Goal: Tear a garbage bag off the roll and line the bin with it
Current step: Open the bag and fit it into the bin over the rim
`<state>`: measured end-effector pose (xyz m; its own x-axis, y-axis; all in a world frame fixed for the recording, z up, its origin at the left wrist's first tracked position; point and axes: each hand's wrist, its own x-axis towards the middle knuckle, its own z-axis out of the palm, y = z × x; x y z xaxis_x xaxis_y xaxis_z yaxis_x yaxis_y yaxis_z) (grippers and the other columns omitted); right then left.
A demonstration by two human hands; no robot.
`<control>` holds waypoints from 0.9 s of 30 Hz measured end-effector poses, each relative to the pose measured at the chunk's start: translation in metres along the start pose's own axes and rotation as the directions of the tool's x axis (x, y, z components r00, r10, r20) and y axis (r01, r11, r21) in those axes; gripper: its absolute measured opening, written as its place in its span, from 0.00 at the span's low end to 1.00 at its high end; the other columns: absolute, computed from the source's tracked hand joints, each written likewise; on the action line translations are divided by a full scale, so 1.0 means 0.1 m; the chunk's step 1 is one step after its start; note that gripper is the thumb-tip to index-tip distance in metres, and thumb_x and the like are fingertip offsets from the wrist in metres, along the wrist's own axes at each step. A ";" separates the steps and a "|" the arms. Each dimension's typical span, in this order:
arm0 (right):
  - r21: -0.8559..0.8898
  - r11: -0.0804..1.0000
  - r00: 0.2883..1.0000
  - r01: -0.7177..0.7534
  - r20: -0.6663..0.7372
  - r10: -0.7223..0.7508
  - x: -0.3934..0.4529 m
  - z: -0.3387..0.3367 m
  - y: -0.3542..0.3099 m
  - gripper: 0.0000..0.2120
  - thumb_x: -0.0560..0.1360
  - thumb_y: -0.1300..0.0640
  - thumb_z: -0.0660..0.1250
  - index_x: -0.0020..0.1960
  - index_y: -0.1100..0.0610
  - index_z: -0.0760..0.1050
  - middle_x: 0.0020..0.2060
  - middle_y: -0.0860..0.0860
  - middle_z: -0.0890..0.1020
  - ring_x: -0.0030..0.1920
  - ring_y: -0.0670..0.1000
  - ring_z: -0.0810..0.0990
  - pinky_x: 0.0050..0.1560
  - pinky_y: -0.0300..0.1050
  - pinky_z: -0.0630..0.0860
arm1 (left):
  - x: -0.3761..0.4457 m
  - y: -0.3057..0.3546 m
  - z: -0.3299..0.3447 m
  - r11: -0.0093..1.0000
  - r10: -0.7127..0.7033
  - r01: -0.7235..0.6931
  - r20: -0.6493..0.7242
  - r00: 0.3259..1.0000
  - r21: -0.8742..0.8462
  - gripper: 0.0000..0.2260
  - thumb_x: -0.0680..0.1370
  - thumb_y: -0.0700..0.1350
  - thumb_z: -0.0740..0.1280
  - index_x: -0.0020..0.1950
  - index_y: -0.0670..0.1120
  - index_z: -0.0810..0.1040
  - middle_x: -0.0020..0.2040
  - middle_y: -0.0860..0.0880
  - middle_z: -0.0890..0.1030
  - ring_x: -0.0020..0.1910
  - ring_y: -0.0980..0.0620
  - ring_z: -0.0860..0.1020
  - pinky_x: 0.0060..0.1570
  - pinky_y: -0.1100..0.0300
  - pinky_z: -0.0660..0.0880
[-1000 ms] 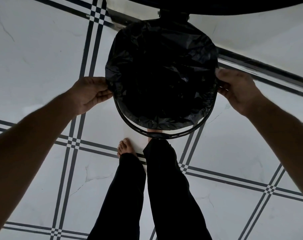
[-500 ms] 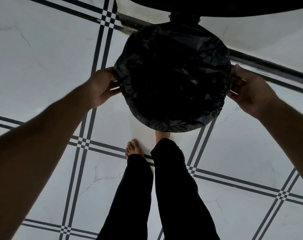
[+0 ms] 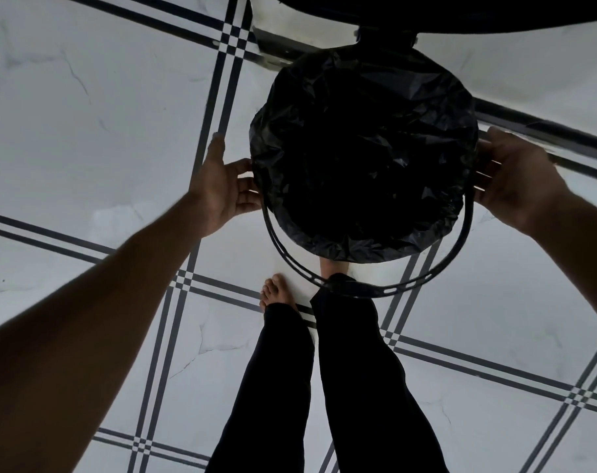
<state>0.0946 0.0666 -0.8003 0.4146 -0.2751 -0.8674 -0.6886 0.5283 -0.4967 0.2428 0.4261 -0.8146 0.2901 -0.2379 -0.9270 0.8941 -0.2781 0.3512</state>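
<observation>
A round bin stands on the floor, seen from above, with a black garbage bag [image 3: 365, 158] spread in it and folded out over the rim. A thin black retaining ring [image 3: 358, 291] hangs tilted around the bin's near side, lower than the bag's folded edge. My left hand [image 3: 225, 186] is at the ring's left side, fingertips on it and thumb spread upward. My right hand [image 3: 515, 179] holds the ring's right side with its fingertips. The bin's wall is hidden under the bag. No bag roll is in view.
The bin's open dark lid [image 3: 460, 8] rises at the top edge behind a hinge [image 3: 385, 39]. My bare feet and black trouser legs [image 3: 341, 387] stand right before the bin. The floor [image 3: 85, 114] is white marble tile with dark stripe lines.
Half a second ago the ring was out of sight at the bag's edge; now it hangs tilted below the near rim. Both hands have slid lower along the bin's sides.
</observation>
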 end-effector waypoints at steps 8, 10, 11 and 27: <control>-0.009 1.000 1.000 0.001 0.020 -0.001 -0.01 -0.02 0.01 0.05 0.77 0.47 0.67 0.47 0.48 0.79 0.40 0.46 0.79 0.41 0.48 0.78 0.49 0.43 0.76 | -0.11 -0.16 -0.17 0.995 -0.035 0.044 0.104 0.994 -0.087 0.14 0.78 0.45 0.55 0.55 0.42 0.78 0.48 0.44 0.82 0.50 0.45 0.79 0.60 0.51 0.76; -0.013 1.000 1.000 0.005 0.017 -0.005 0.00 -0.01 0.01 0.07 0.79 0.48 0.64 0.47 0.47 0.79 0.40 0.45 0.79 0.41 0.48 0.78 0.49 0.43 0.75 | -0.14 -0.20 -0.20 0.988 -0.036 0.057 0.142 0.989 -0.143 0.15 0.77 0.42 0.55 0.59 0.42 0.77 0.51 0.43 0.82 0.52 0.45 0.79 0.61 0.51 0.76; -0.021 1.000 1.000 0.009 0.019 -0.008 -0.01 0.00 0.01 0.06 0.79 0.49 0.63 0.47 0.47 0.79 0.40 0.45 0.79 0.41 0.48 0.77 0.49 0.43 0.75 | -0.15 -0.21 -0.22 0.983 -0.048 0.076 0.166 0.985 -0.168 0.17 0.77 0.42 0.55 0.61 0.42 0.77 0.53 0.42 0.81 0.53 0.45 0.79 0.62 0.51 0.76; -0.082 0.997 1.000 0.005 -0.001 -0.005 0.01 0.03 -0.01 0.11 0.79 0.47 0.62 0.45 0.47 0.81 0.38 0.44 0.81 0.40 0.47 0.78 0.49 0.43 0.74 | -0.06 -0.15 -0.14 0.999 0.042 -0.040 0.119 0.992 -0.014 0.16 0.76 0.26 0.58 0.59 0.35 0.78 0.55 0.40 0.82 0.54 0.46 0.81 0.60 0.55 0.78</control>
<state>0.0973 0.0681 -0.8004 0.4173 -0.2787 -0.8650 -0.7329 0.4596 -0.5017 0.2321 0.4448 -0.8166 0.2844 -0.3587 -0.8891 0.8863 -0.2552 0.3864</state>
